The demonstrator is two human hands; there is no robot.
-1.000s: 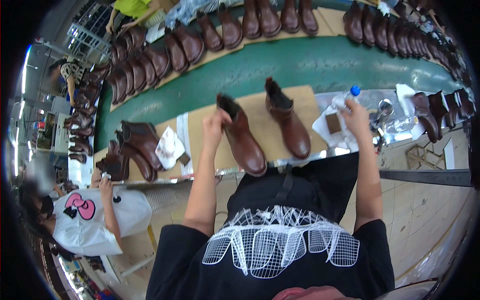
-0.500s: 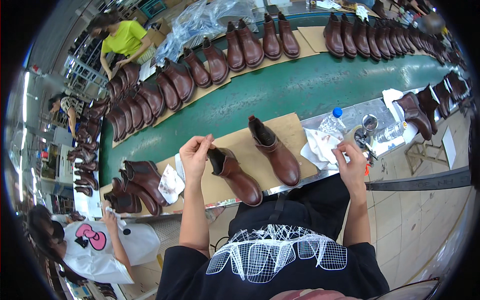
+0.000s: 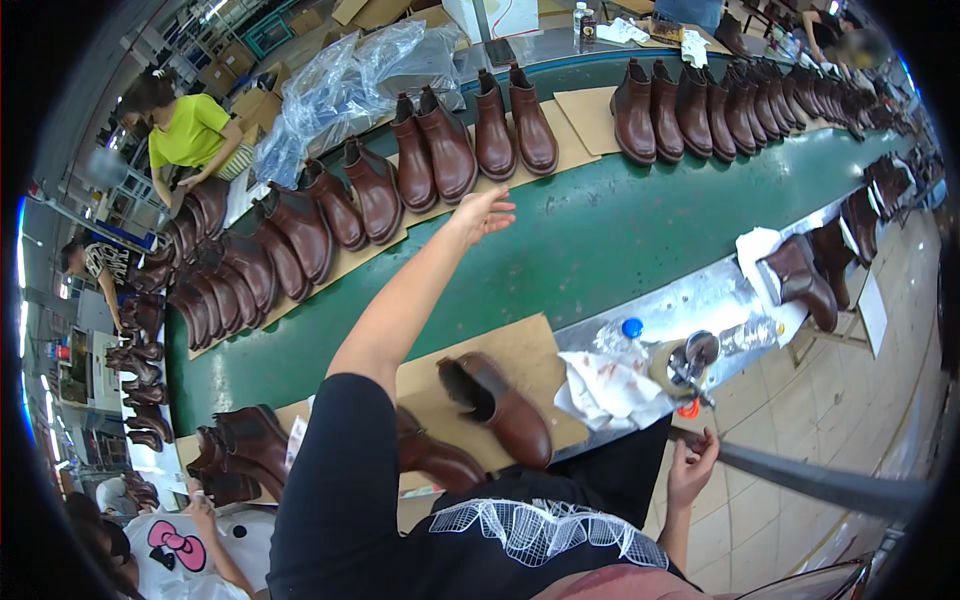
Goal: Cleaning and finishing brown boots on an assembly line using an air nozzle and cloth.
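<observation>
My left hand (image 3: 487,214), its arm stretched far forward, is over the green table (image 3: 560,230). Its fingers are apart and hold nothing, just short of a pair of brown ankle boots (image 3: 530,135) in the far row. Low at the right, my right hand (image 3: 692,468) hangs beside the table edge with fingers loosely bent and nothing visible in them. Close to me, a brown ankle boot (image 3: 510,415) rests on a cardboard sheet (image 3: 520,345). Beside it another boot (image 3: 440,458) is partly hidden behind my left arm.
Right of the near boots lie a stained white cloth (image 3: 610,390), a blue-capped plastic bottle (image 3: 625,335) and an open metal can (image 3: 685,365). Boot rows line the far edge, with clear plastic sheeting (image 3: 345,90) behind. Co-workers are at the left, one in a yellow-green shirt (image 3: 188,138).
My left hand has left the near boots and reached far forward. My right hand has moved down, away from the white cloth. My view has shifted, and the near boots appear lower.
</observation>
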